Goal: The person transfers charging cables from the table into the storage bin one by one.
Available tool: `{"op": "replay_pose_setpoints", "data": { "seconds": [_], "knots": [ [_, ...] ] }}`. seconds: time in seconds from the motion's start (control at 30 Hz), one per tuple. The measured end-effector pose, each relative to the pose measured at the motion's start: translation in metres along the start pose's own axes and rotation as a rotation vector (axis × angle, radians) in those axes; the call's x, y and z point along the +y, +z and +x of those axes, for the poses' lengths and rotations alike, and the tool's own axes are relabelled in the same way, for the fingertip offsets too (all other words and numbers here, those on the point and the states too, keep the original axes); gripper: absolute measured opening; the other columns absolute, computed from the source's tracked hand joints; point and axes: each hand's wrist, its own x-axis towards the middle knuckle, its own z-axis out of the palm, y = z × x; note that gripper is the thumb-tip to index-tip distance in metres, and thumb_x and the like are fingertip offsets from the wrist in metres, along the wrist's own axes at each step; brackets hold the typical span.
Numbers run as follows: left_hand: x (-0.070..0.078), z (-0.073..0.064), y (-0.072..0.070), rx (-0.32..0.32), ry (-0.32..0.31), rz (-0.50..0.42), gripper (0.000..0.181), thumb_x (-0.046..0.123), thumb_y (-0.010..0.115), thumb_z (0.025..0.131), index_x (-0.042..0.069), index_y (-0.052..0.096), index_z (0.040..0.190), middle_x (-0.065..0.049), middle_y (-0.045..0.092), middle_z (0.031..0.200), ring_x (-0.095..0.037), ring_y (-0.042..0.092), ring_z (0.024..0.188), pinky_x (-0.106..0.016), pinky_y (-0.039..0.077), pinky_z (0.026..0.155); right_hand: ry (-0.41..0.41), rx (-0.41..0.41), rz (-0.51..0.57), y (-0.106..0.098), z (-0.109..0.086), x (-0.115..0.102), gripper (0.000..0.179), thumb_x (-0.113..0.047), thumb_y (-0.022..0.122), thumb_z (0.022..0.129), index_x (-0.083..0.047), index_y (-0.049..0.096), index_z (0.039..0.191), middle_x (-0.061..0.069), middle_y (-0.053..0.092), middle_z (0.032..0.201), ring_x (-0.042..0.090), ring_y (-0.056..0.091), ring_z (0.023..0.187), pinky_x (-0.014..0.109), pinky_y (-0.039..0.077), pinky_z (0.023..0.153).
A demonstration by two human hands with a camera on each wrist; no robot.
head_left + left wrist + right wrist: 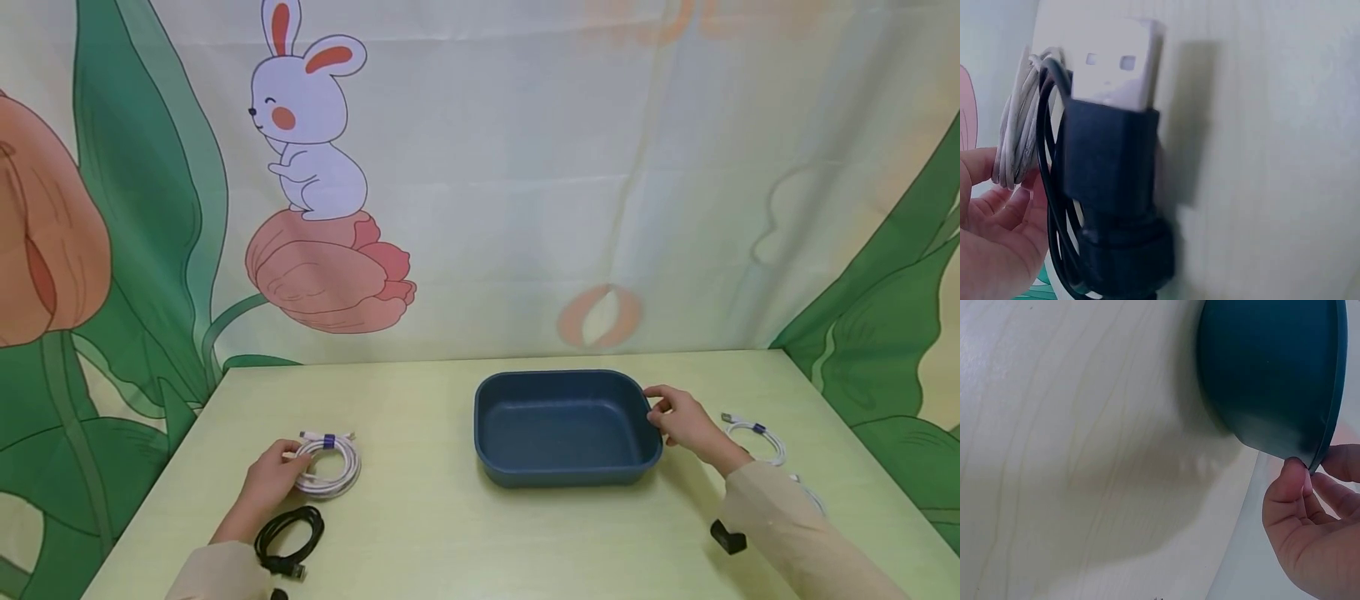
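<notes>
On the left of the table, my left hand point(272, 477) grips the near-left side of a coiled white cable point(347, 477) bound with a blue tie. In the left wrist view, thumb and fingers stand on either side of the white coil point(1013, 134). Just below that hand lies a coiled black USB cable point(317, 533); its plug point(1110, 156) fills the middle of the left wrist view. My right hand point(686, 427) pinches the right rim of a dark blue rectangular bin point(570, 477). The right wrist view shows thumb and fingers on both sides of the bin's edge point(1272, 375).
Right of the bin lie a thin white cable point(776, 446) with a blue tie and another white cable point(813, 497), partly hidden by the right sleeve. A small black object point(727, 537) sits near that sleeve. Behind the table point(420, 533) hangs a printed curtain point(487, 208).
</notes>
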Motion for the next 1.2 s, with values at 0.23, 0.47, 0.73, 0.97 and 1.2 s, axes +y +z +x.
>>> {"op": "replay_pose_setpoints", "data": {
  "seconds": [0.23,0.47,0.73,0.97,1.2],
  "knots": [
    [0.001,-0.003,-0.001,-0.06,-0.015,-0.135,0.037,0.016,0.044,0.091,-0.003,0.037,0.122,-0.02,0.054,0.093,-0.015,0.051,0.07,-0.025,0.047,0.057,-0.006,0.001,0.004,0.0,0.001,0.002,0.04,-0.002,0.045,0.087,0.005,0.038,0.126,0.01,0.049,0.082,0.015,0.047,0.061,0.028,0.043,0.048],
    [0.001,-0.004,-0.003,-0.089,-0.022,-0.186,0.038,0.016,0.044,0.092,-0.002,0.034,0.125,-0.021,0.054,0.096,-0.015,0.051,0.071,-0.026,0.047,0.059,-0.005,0.007,0.004,0.001,0.001,0.001,0.04,-0.002,0.046,0.087,0.006,0.038,0.125,0.011,0.049,0.082,0.015,0.048,0.061,0.028,0.042,0.048],
    [0.008,-0.004,-0.003,-0.103,-0.023,-0.26,0.044,0.02,0.042,0.094,-0.001,0.03,0.13,-0.026,0.052,0.106,-0.013,0.052,0.07,-0.026,0.05,0.063,-0.006,0.002,-0.009,0.0,0.001,0.0,0.039,-0.002,0.044,0.087,0.005,0.038,0.125,0.012,0.05,0.084,0.015,0.049,0.062,0.027,0.042,0.048],
    [0.015,-0.004,-0.001,-0.105,-0.016,-0.284,0.045,0.022,0.043,0.093,0.0,0.032,0.13,-0.027,0.052,0.109,-0.01,0.053,0.072,-0.024,0.051,0.064,0.0,-0.001,-0.006,0.001,0.0,0.001,0.04,-0.002,0.045,0.087,0.006,0.037,0.126,0.011,0.05,0.083,0.014,0.049,0.062,0.027,0.043,0.048],
    [0.018,0.0,0.0,-0.103,0.007,-0.315,0.048,0.027,0.045,0.092,0.003,0.032,0.132,-0.025,0.052,0.111,-0.007,0.053,0.072,-0.024,0.051,0.065,0.004,-0.001,0.004,0.001,0.0,-0.001,0.04,-0.002,0.045,0.087,0.006,0.037,0.126,0.011,0.049,0.082,0.014,0.05,0.06,0.028,0.045,0.048]
  ]
}}
